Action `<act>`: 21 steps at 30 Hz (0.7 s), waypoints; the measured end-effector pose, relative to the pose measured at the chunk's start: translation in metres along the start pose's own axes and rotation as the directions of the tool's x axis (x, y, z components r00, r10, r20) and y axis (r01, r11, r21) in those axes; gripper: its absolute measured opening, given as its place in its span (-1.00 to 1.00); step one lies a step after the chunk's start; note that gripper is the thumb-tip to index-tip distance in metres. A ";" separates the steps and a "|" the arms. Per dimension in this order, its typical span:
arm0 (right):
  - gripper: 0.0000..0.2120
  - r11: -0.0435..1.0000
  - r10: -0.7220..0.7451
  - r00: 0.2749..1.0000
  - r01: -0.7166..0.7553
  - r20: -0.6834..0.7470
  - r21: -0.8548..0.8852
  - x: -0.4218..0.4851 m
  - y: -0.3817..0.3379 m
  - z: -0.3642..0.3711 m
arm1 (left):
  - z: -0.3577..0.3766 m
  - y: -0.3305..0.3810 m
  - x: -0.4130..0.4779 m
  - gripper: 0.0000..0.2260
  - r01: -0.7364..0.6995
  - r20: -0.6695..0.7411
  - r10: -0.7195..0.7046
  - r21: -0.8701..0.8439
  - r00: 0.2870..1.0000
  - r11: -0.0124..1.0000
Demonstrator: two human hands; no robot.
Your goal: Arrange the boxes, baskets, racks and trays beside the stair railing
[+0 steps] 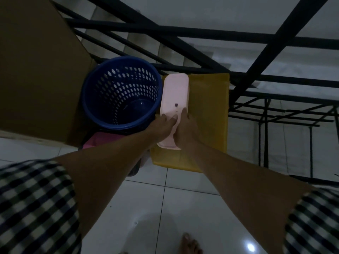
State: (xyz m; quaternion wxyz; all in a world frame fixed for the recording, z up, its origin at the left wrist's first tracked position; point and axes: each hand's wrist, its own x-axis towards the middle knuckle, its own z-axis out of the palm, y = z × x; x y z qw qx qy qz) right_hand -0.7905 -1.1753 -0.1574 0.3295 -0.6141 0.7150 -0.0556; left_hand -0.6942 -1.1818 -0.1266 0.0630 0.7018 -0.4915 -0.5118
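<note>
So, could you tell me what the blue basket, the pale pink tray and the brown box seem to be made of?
The blue basket: moulded plastic, going by the glossy rim and regular punched holes. The pale pink tray: probably plastic too, smooth with a sheen and rounded corners. The brown box: looks like cardboard, matt, flat-sided with a raw pale edge; the dim light leaves some doubt.

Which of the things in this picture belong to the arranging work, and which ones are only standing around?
Part of the job:
- pale pink tray, held by the left hand and right hand
- blue basket
- yellow container
- cardboard box
- black rack
- stair railing

Just there:
- floor tiles
- bare foot
- checked sleeve
</note>
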 end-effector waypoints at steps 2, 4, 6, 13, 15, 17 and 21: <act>-0.34 0.999 0.036 0.999 -0.035 0.025 -0.039 0.005 -0.003 0.001 | -0.002 0.000 0.002 -0.46 -0.023 0.007 0.023 0.060 1.000 0.998; -0.30 0.996 0.017 1.000 -0.016 0.011 -0.091 0.008 -0.004 0.000 | -0.004 0.001 -0.001 -0.49 -0.052 -0.001 0.052 0.102 0.999 0.993; -0.28 0.998 0.011 1.000 -0.010 0.023 -0.060 0.009 -0.004 -0.002 | -0.004 -0.001 -0.004 -0.50 -0.067 -0.004 0.067 0.103 0.998 0.992; -0.14 1.000 0.010 0.998 -0.010 0.054 -0.007 -0.022 -0.003 -0.011 | -0.016 -0.015 -0.036 -0.53 -0.128 -0.031 0.139 0.232 0.990 0.964; -0.15 1.000 -0.017 0.999 0.016 0.047 0.021 -0.038 -0.005 -0.023 | -0.027 -0.021 -0.046 -0.53 -0.152 -0.012 0.166 0.343 0.986 0.927; -0.15 0.999 -0.034 0.999 0.033 0.015 0.035 -0.060 -0.008 -0.040 | -0.039 -0.019 -0.064 -0.49 -0.141 -0.015 0.164 0.438 0.986 0.888; -0.10 0.998 -0.057 0.997 0.059 -0.044 0.030 -0.115 -0.028 -0.081 | -0.075 -0.003 -0.117 -0.45 -0.158 -0.063 0.236 0.578 0.970 0.801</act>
